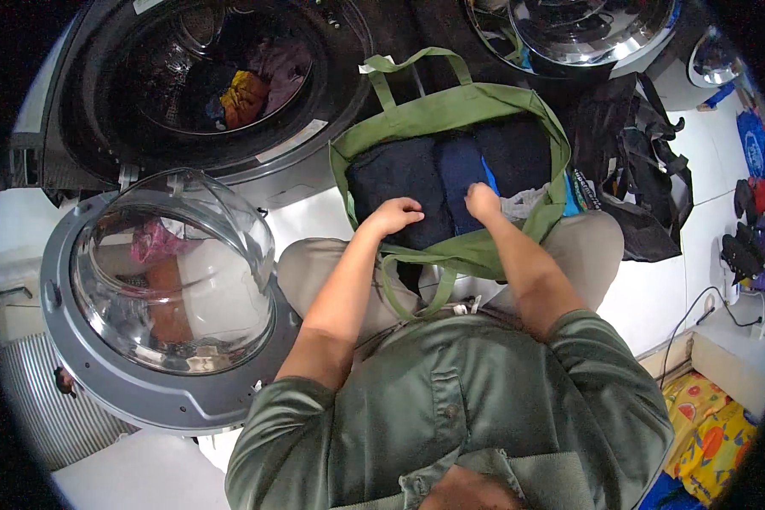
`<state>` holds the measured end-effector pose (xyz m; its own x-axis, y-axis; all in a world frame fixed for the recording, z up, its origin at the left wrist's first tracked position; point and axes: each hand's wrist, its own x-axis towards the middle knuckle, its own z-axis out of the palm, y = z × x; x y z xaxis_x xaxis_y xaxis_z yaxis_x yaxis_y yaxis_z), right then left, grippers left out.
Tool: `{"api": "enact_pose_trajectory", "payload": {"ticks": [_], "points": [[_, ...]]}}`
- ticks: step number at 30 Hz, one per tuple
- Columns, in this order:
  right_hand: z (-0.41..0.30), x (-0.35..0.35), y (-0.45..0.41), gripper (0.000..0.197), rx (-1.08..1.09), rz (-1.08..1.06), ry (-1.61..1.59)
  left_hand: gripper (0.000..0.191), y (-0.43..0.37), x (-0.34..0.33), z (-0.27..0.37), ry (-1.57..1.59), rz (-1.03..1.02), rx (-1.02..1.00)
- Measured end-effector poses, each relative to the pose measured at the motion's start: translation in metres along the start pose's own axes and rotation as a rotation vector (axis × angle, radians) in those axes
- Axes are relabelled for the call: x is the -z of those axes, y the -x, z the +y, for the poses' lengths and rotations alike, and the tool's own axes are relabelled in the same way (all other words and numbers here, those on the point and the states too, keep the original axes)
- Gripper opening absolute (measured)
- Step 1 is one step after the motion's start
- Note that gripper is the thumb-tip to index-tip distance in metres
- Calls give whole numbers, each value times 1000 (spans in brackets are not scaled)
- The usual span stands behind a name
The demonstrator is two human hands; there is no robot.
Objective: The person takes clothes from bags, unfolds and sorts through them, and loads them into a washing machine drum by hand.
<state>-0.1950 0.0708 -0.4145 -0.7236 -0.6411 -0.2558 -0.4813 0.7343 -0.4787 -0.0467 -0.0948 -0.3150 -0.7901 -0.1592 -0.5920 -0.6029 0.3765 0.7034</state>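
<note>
A green fabric tote bag [440, 111] stands open between my knees, packed with dark folded clothes [395, 178]. My left hand [396, 215] rests over the dark cloth at the bag's near left, fingers curled; whether it pinches any cloth cannot be told. Against the navy folded garment [460, 182] in the middle is my right hand [483, 201], its fingers bent, and their grip is unclear. A grey piece of clothing [524, 203] lies inside the bag to the right of that hand. One bag handle [449, 287] hangs towards my lap.
At upper left, a front-load washing machine's drum [172, 95] holds yellow and dark laundry [245, 99]. Its round glass door [229, 299] swings out beside my left knee. A black bag [637, 172] lies right of the tote. Another machine's round door [593, 32] is at the top.
</note>
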Motion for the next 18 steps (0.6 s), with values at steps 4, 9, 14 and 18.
{"api": "enact_pose_trajectory", "payload": {"ticks": [4, 9, 14, 18], "points": [[-49, 60, 1, 10, 156, -313, -1112, 69, 18, 2, 10, -196, 180, -166], [-134, 213, 14, 6, 258, -389, -1605, 57, 6, -11, 44, 156, 567, -646], [-108, 270, 15, 39, 192, -407, -1884, 30, 34, 39, 142, 1090, 255, -339], [-114, 246, 56, 69, 489, -130, -1161, 30, 32, 79, 161, 1304, 151, -466]]}}
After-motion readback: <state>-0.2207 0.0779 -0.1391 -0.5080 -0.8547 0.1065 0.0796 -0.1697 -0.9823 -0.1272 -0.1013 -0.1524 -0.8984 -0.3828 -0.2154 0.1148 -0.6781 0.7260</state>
